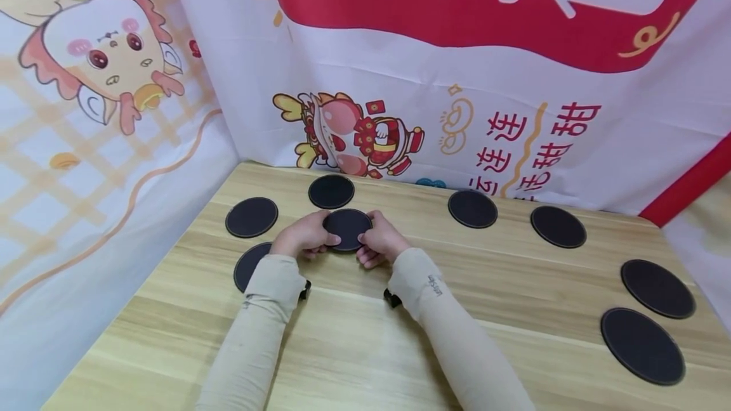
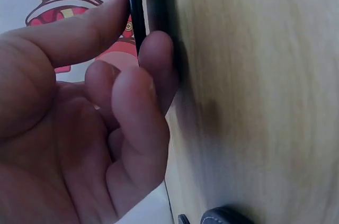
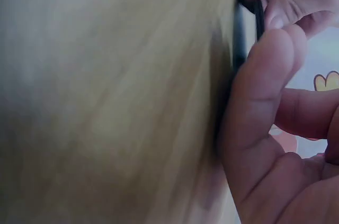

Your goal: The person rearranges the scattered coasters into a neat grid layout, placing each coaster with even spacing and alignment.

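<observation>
Both hands hold one round black coaster [image 1: 348,229] with a thin pale ring near its rim. My left hand [image 1: 308,233] pinches its left edge, thumb on top and fingers underneath. On the opposite edge, my right hand [image 1: 385,241] grips it in the same way. Seen edge-on in the left wrist view, the coaster [image 2: 136,12] appears as a thin dark line between thumb and fingers, close over the wood. Its edge [image 3: 259,20] is partly hidden by fingers in the right wrist view. Just behind it lies another black coaster [image 1: 331,191].
More black coasters lie flat on the wooden table [image 1: 354,354]: one at the left [image 1: 252,217], one partly under the left sleeve [image 1: 247,268], and several along the back and right, including a coaster [image 1: 642,345] near the right edge. Printed cloth [image 1: 400,81] hangs behind.
</observation>
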The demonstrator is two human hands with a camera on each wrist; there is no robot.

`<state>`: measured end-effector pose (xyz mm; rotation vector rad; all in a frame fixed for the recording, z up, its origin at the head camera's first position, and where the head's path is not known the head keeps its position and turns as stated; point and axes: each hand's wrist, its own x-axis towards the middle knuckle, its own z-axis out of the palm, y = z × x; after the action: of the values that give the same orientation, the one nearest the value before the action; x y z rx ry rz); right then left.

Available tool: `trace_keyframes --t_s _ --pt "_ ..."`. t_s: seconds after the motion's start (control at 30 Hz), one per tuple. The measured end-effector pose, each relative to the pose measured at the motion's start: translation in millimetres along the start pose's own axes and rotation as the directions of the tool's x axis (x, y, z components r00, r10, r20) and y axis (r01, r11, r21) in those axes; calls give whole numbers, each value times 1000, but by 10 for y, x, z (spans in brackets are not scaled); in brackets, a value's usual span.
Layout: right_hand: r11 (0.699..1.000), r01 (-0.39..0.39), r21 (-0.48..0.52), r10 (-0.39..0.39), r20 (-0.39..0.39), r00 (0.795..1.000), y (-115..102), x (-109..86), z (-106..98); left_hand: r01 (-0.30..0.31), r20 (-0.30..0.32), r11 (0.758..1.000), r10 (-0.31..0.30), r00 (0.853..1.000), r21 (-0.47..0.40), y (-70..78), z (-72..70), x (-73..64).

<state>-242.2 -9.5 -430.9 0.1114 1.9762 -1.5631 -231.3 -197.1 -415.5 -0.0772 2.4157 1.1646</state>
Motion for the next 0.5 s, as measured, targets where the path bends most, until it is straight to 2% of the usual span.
trace_keyframes --t_s 0.3,0.5 --pt "993 3 -116 -12 -77 997 -18 45 66 22 -92 988 -8 996 152 45 37 37" --pt "990 19 -139 -32 -91 995 -4 64 88 47 -133 974 -18 991 220 71 91 58"
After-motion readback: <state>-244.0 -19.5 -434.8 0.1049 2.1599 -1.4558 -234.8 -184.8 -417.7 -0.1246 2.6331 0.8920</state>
